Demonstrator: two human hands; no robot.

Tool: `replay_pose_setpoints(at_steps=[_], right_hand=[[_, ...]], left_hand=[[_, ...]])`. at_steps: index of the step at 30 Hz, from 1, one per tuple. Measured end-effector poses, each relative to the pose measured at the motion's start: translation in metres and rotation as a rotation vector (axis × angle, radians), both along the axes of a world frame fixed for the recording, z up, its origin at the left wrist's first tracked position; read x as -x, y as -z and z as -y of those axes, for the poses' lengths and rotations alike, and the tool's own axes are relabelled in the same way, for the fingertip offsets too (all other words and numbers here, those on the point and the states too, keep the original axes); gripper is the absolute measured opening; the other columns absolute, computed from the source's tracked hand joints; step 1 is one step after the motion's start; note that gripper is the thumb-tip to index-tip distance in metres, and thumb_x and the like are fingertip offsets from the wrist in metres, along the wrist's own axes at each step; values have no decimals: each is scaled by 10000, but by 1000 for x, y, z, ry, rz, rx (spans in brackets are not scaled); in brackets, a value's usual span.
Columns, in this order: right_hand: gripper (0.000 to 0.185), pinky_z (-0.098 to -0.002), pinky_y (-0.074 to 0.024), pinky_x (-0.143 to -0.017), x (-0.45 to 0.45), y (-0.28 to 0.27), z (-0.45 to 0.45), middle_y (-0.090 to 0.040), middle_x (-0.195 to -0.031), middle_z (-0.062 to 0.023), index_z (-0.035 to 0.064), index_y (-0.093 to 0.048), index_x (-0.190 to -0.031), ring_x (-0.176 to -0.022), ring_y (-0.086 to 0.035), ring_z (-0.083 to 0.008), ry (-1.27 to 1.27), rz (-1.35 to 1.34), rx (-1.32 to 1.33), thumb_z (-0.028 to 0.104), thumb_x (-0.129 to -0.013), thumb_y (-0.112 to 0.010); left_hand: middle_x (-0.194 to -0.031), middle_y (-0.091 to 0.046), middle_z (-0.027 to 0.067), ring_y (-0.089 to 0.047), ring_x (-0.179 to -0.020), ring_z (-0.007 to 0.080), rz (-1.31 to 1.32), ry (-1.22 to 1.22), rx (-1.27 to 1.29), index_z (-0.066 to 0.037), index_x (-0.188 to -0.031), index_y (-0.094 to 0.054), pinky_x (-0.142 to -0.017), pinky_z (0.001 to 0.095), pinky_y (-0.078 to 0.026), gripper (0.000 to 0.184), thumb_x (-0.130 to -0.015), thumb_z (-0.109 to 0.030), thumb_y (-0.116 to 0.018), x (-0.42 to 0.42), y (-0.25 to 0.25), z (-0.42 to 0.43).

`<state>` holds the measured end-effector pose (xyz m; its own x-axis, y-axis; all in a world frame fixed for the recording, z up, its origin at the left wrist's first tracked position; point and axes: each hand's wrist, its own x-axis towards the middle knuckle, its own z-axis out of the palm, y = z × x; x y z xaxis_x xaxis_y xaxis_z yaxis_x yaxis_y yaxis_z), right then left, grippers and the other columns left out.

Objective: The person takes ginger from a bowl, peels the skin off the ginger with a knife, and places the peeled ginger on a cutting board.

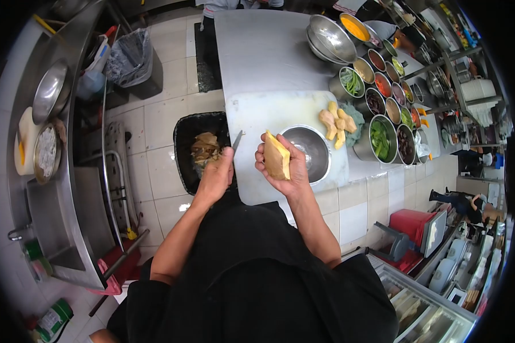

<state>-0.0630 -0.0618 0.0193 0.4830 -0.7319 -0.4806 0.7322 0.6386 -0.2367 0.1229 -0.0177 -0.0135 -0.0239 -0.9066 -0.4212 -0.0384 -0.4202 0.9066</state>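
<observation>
My left hand [216, 174] is closed round the handle of a small knife [238, 139], its blade pointing up over the board's left edge. In my right hand [292, 171], palm up, lies a thick chunk of ginger [277, 159], tan-skinned with yellow cut edges. Just beyond the right hand stands a steel bowl [324, 163] on the white cutting board [257, 108]. Several pale, peeled ginger pieces [329, 121] lie at the board's far right. Below my left hand is a black bin [184, 134] holding brown peelings [205, 147].
Several steel containers of cut vegetables [381, 140] crowd the table's right side. Behind them sit stacked steel bowls [332, 39]. A green cloth [353, 127] touches the ginger pieces. A grey trash can [137, 63] and a sink [68, 211] are on the left. People stand farther off.
</observation>
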Motion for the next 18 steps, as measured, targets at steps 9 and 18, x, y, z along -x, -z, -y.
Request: replay_pose_setpoints(at_steps=[9, 18], right_hand=[[311, -360, -509, -804, 0, -6, -9, -608, -911, -136, -44, -570, -1011, -849, -582, -267, -67, -16, 113, 203, -824, -577], [292, -336, -510, -790, 3, -8, -13, -617, -911, -141, -38, -577, -998, -847, -596, -239, -82, -64, 136, 198, -826, -565]], left_hand=[[-507, -450, 54, -485, -464, 165, 538, 118, 527, -7, -618, -510, -456, 306, -409, 689, -539, -619, -817, 13, -57, 19], [-521, -461, 70, -492, -450, 197, 644, 163, 644, -16, -619, -497, -447, 317, -422, 705, -570, -658, -782, 14, -62, 24]])
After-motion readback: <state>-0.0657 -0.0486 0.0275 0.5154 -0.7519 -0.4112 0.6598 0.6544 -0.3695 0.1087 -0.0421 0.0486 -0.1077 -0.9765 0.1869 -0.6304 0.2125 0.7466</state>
